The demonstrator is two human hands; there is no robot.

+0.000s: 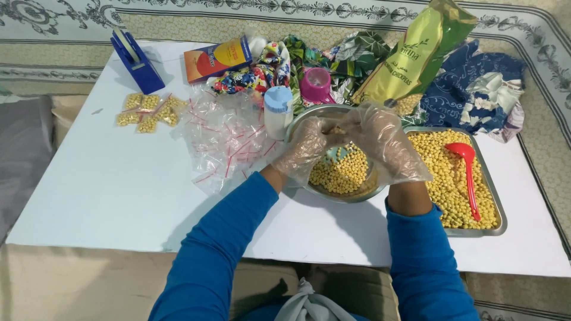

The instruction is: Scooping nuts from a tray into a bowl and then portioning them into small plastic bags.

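Even, bright, diffuse light from above; white surface (119,190) evenly lit, no blown highlights. Soft shadow under blue sleeves on near part of surface. Mild sheen on clear gloves, metal bowl (333,113) rim and tray (498,208) edge. Focus sharp at centre; slight softness and wide-angle bending toward edges.

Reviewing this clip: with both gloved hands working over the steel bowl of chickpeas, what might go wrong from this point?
1. The left hand and right hand meet above the round bowl, whose near rim lies close to the table edge; a nudge might tip it.
2. The loose plastic gloves could slip, dropping chickpeas outside the bowl.
3. The white bottle stands upright right beside the left hand and could be knocked over.
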